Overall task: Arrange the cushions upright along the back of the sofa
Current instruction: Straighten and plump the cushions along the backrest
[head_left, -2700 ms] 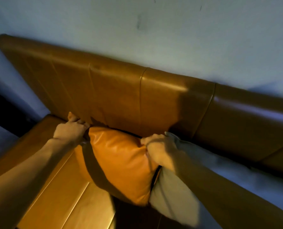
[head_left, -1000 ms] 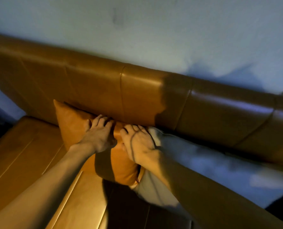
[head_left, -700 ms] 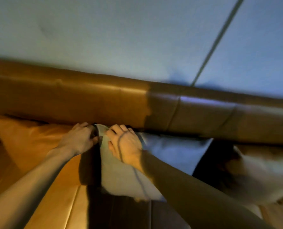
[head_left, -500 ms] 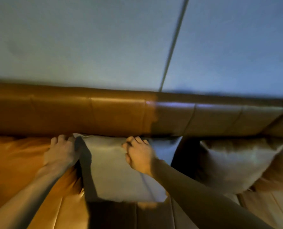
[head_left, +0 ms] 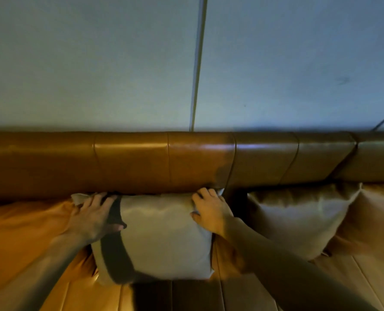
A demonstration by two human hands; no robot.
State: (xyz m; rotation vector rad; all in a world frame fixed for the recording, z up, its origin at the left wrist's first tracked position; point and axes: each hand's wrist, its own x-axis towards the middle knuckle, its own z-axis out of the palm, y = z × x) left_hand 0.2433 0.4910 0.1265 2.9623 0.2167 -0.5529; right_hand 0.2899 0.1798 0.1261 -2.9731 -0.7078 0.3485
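Note:
A pale grey cushion (head_left: 164,236) stands upright against the brown leather sofa back (head_left: 130,162). My left hand (head_left: 92,216) lies on its upper left corner with fingers spread. My right hand (head_left: 211,209) grips its upper right corner. An orange leather cushion (head_left: 25,234) leans against the back to the left, touching the grey one. To the right stands a pale beige cushion (head_left: 298,218), and part of another tan cushion (head_left: 379,212) shows at the right edge.
The orange leather seat (head_left: 354,283) runs along the bottom of the view. A pale wall (head_left: 97,63) rises behind the sofa, with a thin cable (head_left: 197,63) running down it to the back's top edge.
Both hands left the orange cushion and shifted right onto the grey cushion. My view swung right, and the beige cushions came into sight.

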